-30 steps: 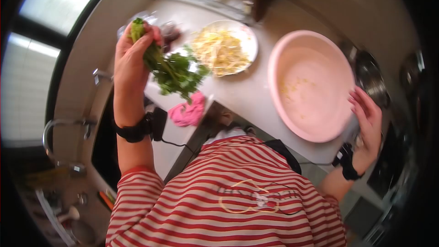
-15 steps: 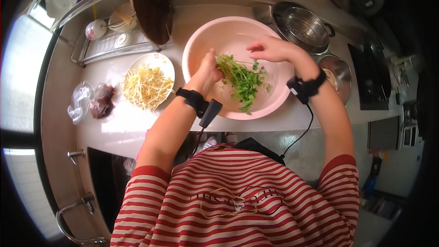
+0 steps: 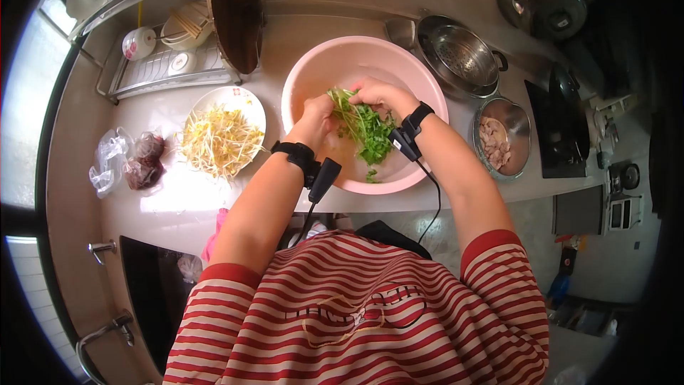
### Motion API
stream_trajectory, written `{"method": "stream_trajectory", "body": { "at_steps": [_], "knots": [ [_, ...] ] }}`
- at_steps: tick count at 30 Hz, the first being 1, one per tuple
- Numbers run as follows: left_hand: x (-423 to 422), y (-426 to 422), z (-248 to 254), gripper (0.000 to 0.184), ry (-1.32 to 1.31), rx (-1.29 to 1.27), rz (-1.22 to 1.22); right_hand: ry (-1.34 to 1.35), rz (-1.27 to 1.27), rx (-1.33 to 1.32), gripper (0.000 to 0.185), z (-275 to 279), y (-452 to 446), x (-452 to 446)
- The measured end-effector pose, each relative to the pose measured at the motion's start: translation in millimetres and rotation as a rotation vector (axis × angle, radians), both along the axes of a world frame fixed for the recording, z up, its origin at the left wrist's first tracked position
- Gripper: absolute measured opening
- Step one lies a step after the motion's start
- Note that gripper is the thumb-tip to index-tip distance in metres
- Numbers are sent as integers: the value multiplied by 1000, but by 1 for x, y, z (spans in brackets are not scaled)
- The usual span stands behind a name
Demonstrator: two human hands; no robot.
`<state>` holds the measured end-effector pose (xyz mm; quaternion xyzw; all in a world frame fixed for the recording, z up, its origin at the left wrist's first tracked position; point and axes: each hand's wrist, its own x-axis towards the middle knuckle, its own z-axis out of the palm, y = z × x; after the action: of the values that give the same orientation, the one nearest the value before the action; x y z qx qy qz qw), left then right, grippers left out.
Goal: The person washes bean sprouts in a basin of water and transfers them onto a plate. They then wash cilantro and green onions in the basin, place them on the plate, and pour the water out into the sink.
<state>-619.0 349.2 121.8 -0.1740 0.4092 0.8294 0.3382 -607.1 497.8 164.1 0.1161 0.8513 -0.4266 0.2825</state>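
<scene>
A bunch of leafy green herbs, which looks like cilantro [image 3: 372, 135], is held over a large pink basin [image 3: 293, 78]. My left hand [image 3: 319, 115] is closed around the stem end at the left. On the upper side of the bunch, my right hand [image 3: 381, 95] has its fingers bent in on the stems, closed on them; its fingertips are partly hidden. The leaves hang down toward the front of the basin, and a little water seems to lie in the bottom.
Left of the basin is a white plate [image 3: 258, 110] heaped with bean sprouts [image 3: 221, 141]. Plastic bags [image 3: 144, 160] lie farther left, below a dish rack [image 3: 167, 84]. To the right are a steamer pot [image 3: 463, 57] and a metal bowl [image 3: 522, 128] holding pale meat pieces [image 3: 494, 144].
My right hand has moved left and down from above the basin onto the cilantro, its fingers now closed on the stems. My left hand keeps its hold. The view has shifted slightly.
</scene>
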Motion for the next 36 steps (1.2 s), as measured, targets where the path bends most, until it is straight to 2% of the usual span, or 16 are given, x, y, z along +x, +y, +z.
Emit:
{"method": "stream_trajectory", "body": {
  "at_steps": [3, 7, 10, 13, 15, 18, 22, 24, 27, 34, 36],
  "knots": [
    [3, -1, 7, 25, -11, -20, 2, -46, -45, -51, 19, 12, -3, 2],
    [0, 3, -4, 22, -75, -63, 99, -45, 41, -49, 21, -10, -5, -9],
    [-15, 7, -30, 22, -119, -101, 73, -21, 98, -16, 19, 1, -12, -1],
    [-17, 7, -29, 20, -164, -81, 56, -53, 38, -72, 16, 18, -8, -1],
    [-1, 3, 6, 19, -131, 0, 90, -54, 36, -69, 16, 14, 0, -10],
    [-12, 1, -11, 16, -172, 88, -2, -73, 54, -81, 15, 9, 3, -15],
    [-17, 4, -24, 15, -201, 173, 11, -51, 87, -95, 14, 16, -8, -18],
    [-13, 4, -19, 15, -145, -27, 77, -63, 108, -92, 13, 14, -10, -21],
    [-17, 4, -23, 18, -110, -165, 46, -65, 132, -108, 12, 3, -6, -30],
    [-11, 1, -8, 17, -162, -159, 152, 23, 132, -50, 10, -3, -10, -29],
    [-13, 3, -18, 16, -80, -252, 0, 19, 178, -72, 9, 1, -12, -26]
  ]
}}
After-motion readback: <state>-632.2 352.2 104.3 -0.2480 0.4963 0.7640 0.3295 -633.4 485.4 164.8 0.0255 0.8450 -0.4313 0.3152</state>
